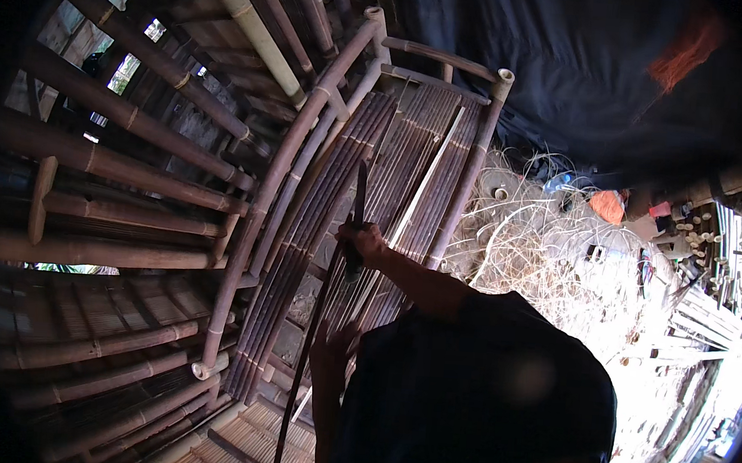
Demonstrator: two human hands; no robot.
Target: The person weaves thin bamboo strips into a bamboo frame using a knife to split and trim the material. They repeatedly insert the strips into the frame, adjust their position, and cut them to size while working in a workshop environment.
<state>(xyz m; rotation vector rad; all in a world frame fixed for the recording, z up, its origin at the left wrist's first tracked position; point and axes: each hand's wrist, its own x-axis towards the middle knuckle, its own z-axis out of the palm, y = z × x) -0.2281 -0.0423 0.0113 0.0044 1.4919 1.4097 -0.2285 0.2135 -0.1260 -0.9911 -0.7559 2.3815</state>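
Note:
My right hand [363, 245] is closed around the handle of a knife [359, 198], whose dark blade points up over the slats of a bamboo seat frame [476, 153]. My left hand [329, 350], lower down, grips a long thin dark bamboo strip [302, 373] that runs from near the knife down to the bottom edge. The knife blade lies close beside the strip's upper end; whether it cuts into it I cannot tell. A pale thin strip [421, 196] lies diagonally across the slats. My dark sleeve and body [480, 394] hide the lower right.
Thick bamboo poles [109, 162] are stacked along the left. A heap of pale bamboo shavings [542, 243] lies to the right of the frame, with small tools and cut bamboo pieces [698, 229] beyond. A dark cloth [555, 64] hangs across the top.

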